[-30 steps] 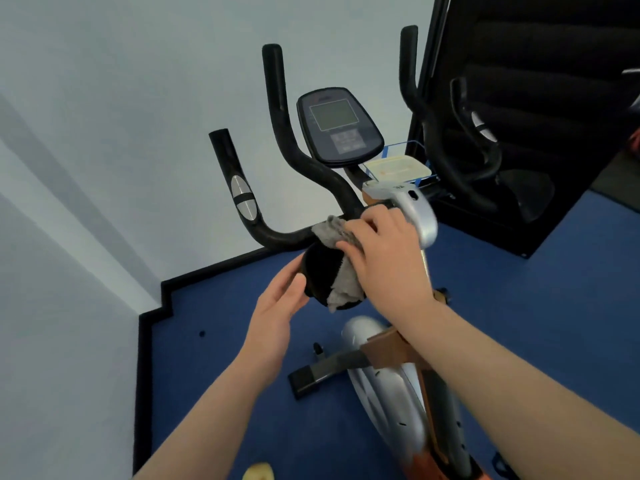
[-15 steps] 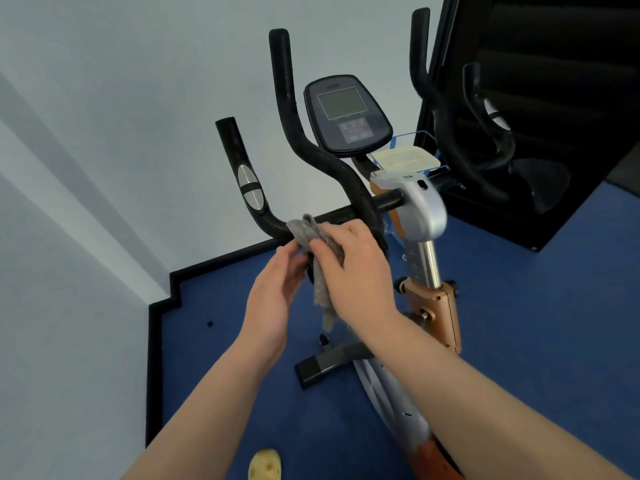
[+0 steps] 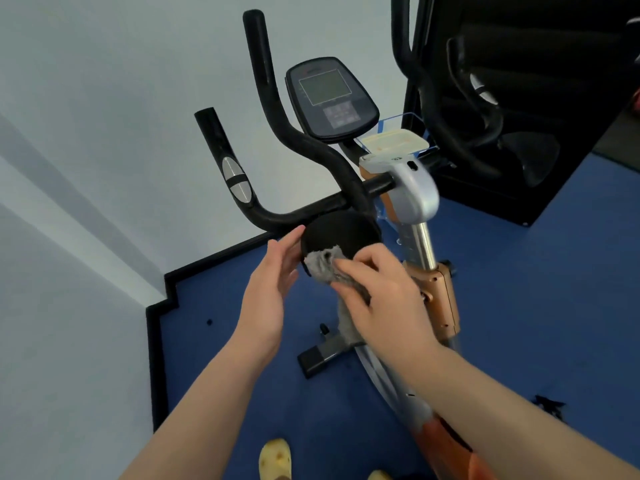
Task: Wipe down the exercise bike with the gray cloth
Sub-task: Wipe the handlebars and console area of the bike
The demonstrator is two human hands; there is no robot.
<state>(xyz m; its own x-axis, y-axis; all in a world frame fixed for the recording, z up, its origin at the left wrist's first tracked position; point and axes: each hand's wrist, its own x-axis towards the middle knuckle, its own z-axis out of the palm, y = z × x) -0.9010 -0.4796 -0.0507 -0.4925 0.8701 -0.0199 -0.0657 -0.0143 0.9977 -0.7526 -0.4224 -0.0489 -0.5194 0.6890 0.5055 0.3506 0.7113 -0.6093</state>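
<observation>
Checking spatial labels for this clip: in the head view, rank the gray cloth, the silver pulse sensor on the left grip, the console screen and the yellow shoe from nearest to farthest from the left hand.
1. gray cloth, just right of the left hand, under the right hand.
2. silver pulse sensor, up on the left grip.
3 and 4. console screen, high in the middle, and yellow shoe, on the floor below: too close to call.

Home gym corner: exercise bike [image 3: 408,202], blue carpet [image 3: 519,306]

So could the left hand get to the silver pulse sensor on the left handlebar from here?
Probably yes. The left hand is open, holds nothing and rests against the round black pad; the silver oval sensor on the black handlebar sits above it with nothing between.
</observation>
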